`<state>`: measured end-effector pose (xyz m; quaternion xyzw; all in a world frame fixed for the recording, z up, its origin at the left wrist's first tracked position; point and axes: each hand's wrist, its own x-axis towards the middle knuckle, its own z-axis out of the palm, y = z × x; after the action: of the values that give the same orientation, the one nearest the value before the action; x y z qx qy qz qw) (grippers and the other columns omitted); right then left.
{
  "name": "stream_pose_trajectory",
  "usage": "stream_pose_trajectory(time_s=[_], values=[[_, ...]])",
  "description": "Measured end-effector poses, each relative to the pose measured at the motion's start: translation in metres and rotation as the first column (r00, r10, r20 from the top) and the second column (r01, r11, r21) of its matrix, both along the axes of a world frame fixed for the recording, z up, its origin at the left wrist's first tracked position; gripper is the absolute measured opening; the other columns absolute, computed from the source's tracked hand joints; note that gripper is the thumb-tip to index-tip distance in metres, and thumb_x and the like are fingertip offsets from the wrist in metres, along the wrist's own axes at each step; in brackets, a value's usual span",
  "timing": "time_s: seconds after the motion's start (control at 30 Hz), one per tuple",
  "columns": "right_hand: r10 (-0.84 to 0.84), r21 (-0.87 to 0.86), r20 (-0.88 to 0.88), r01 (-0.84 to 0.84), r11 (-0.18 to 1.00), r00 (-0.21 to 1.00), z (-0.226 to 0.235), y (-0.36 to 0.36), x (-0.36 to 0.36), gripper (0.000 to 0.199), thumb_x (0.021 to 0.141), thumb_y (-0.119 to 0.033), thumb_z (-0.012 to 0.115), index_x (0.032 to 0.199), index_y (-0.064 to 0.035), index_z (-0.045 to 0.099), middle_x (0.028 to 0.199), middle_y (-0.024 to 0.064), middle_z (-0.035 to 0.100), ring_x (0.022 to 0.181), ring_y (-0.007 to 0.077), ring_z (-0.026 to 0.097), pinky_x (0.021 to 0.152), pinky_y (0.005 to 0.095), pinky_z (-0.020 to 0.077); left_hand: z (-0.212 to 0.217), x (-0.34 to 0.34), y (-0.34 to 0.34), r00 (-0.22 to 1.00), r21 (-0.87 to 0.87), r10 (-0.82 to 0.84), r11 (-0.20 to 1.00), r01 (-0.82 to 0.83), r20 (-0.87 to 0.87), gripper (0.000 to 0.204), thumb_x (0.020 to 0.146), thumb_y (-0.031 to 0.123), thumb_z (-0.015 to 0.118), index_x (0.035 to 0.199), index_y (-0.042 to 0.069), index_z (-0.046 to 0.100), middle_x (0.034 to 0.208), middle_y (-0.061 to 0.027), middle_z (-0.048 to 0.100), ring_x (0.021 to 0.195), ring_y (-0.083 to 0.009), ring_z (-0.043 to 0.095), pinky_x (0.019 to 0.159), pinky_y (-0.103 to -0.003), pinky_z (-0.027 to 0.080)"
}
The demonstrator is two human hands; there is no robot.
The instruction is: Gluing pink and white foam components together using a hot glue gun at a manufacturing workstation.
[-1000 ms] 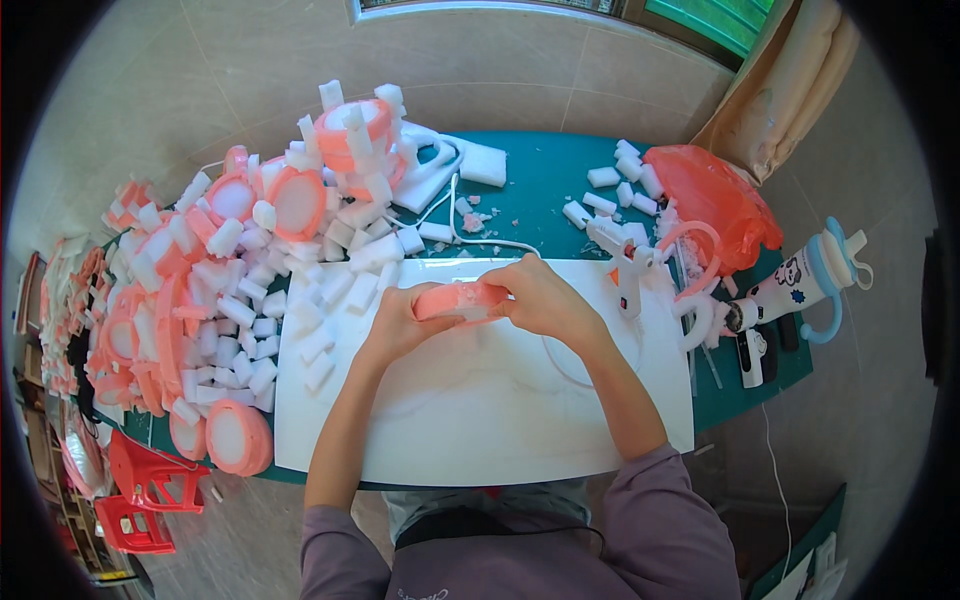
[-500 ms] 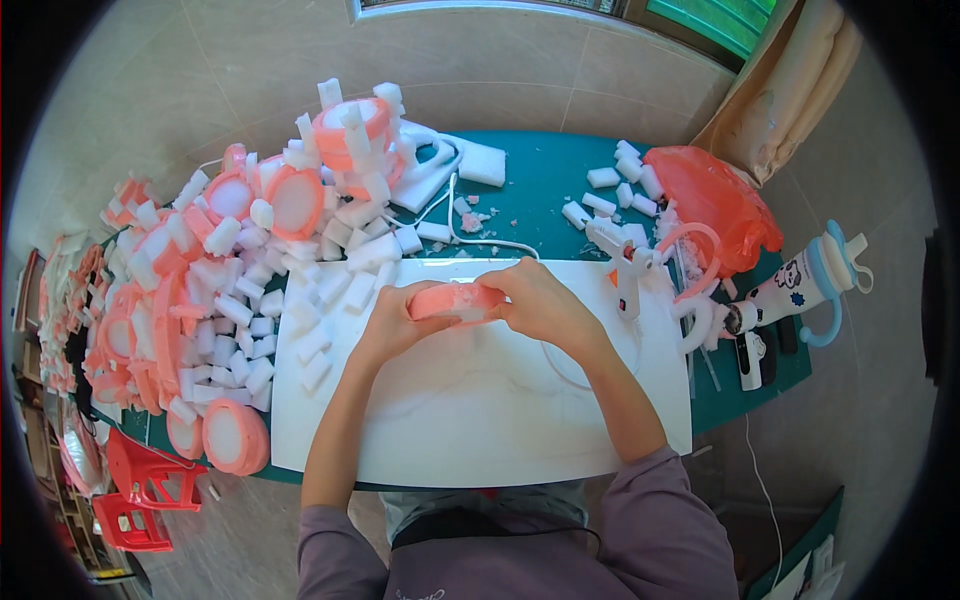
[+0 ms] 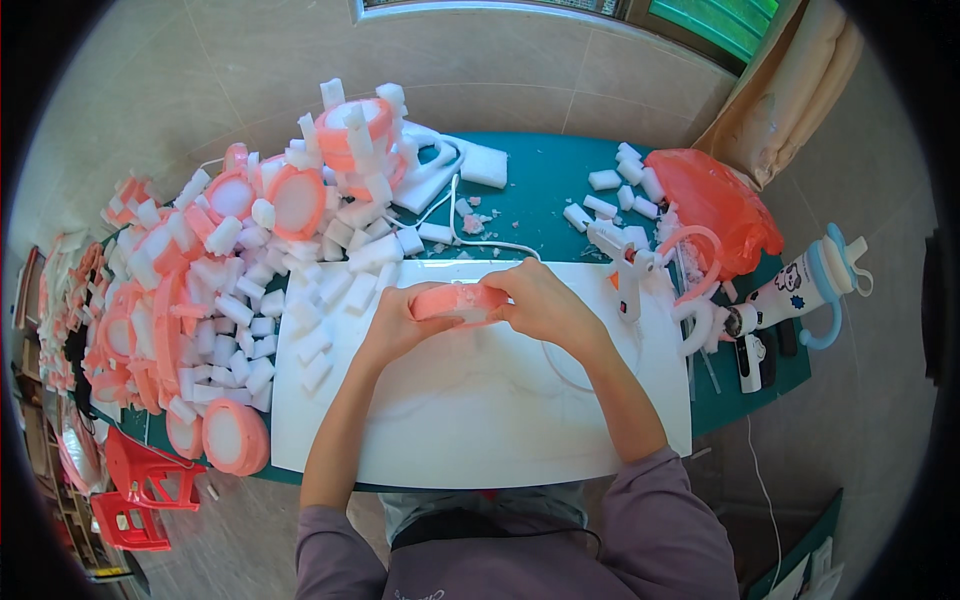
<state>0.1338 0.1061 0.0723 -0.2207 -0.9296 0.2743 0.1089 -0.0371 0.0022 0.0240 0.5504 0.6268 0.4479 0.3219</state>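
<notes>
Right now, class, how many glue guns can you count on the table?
1. The white glue gun lies at the white board's right upper edge, beside the orange bag. Others may be hidden under the foam pile.

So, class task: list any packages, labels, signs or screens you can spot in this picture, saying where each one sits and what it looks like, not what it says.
Orange-red plastic bag: far right of the green table, crumpled, translucent.
White bottle: right table edge, lying down, blue cap and handle, dark printed figures on its side.
Small dark device: beside the bottle; whether it has a screen cannot be told.
No signs visible.
</notes>
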Motion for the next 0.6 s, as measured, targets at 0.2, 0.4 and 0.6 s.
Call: stream_pose_trajectory(time_s=[0.2,0.4,0.6], values=[[-0.014,-0.021,0.017,0.014,1.0,1.0,0.0007,-0.0011,-0.0009,0.014,0.066,0.0,0.065,0.08,0.0017,0.061,0.072,0.0179,0.061,0.065,0.0284,0.057,0.059,0.0341,0.0432,-0.0013,-0.0012,-0.0005,1.0,-0.011,0.009,1.0,-0.009,0.006,0.035,0.065,0.013,0.073,0.097,0.003,0.063,0.083,-0.0082,0.065,0.072,-0.0156,0.059,0.069,-0.026,0.047],[-0.001,-0.038,0.027,0.002,0.999,1.0,0.004,-0.0008,-0.0007,0.015,0.067,-0.001,0.066,0.081,0.0011,0.061,0.073,0.0172,0.061,0.065,0.028,0.057,0.058,0.0341,0.043,0.0007,-0.0019,-0.0006,1.0,-0.001,0.0,1.0,0.0,-0.015,0.036,0.065,0.012,0.073,0.098,0.004,0.063,0.085,-0.009,0.065,0.073,-0.0175,0.06,0.07,-0.027,0.047],[-0.003,-0.051,0.03,0.005,0.999,1.0,0.0034,-0.0003,0.0002,0.015,0.067,-0.001,0.066,0.082,0.0011,0.061,0.073,0.0166,0.061,0.065,0.0277,0.057,0.058,0.034,0.0426,0.0018,-0.0009,-0.0006,1.0,-0.006,0.001,1.0,-0.001,-0.014,0.036,0.065,0.012,0.073,0.098,0.004,0.063,0.086,-0.0092,0.065,0.074,-0.0178,0.06,0.071,-0.027,0.047]])
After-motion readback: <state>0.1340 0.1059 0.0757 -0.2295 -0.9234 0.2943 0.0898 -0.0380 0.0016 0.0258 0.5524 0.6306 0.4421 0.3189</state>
